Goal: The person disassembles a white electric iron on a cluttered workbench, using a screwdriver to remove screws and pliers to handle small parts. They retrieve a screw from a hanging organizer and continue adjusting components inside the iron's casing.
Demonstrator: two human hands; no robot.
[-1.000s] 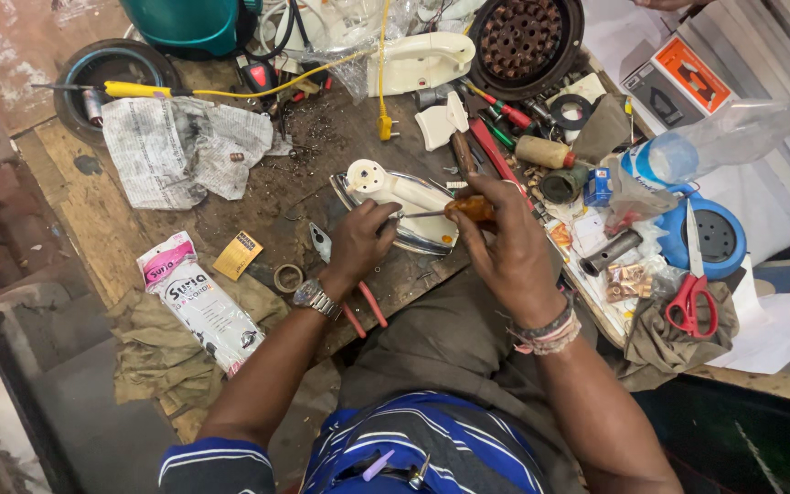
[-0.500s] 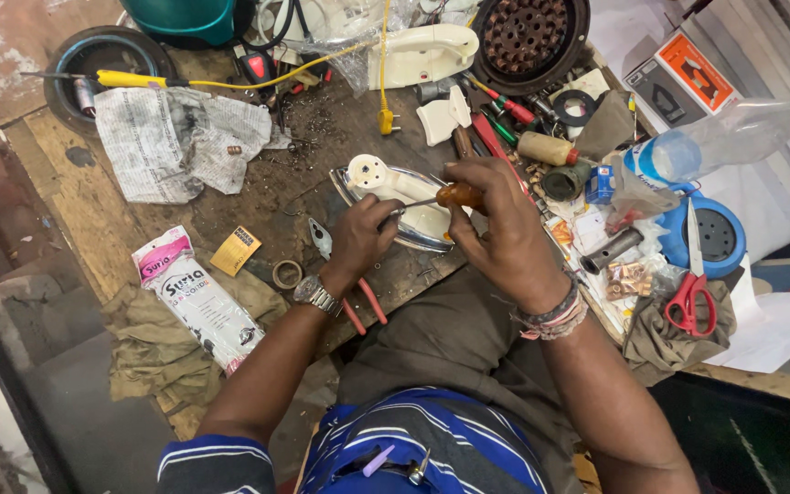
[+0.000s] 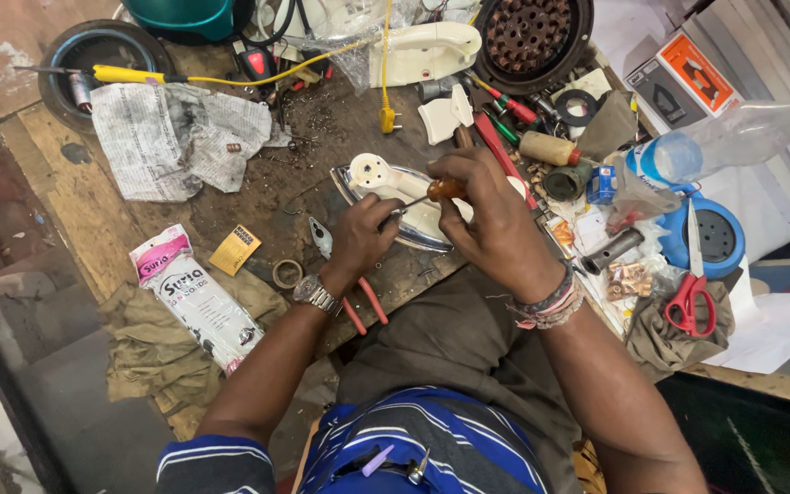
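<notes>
head view: the opened iron base (image 3: 409,206), a pointed metal soleplate with cream plastic parts on top, lies near the middle of the cluttered wooden workbench (image 3: 66,174), just right of the crumpled newspaper (image 3: 171,137). the right hand (image 3: 491,220) is curled tight around a screwdriver (image 3: 436,192) with a brown handle, its shaft angled down-left onto the iron. the left hand (image 3: 358,238) is half closed, fingertips pinching at the shaft's tip and resting on the iron's near edge. red-handled pliers (image 3: 358,293) lie under the left wrist; red scissors (image 3: 692,297) sit far right.
</notes>
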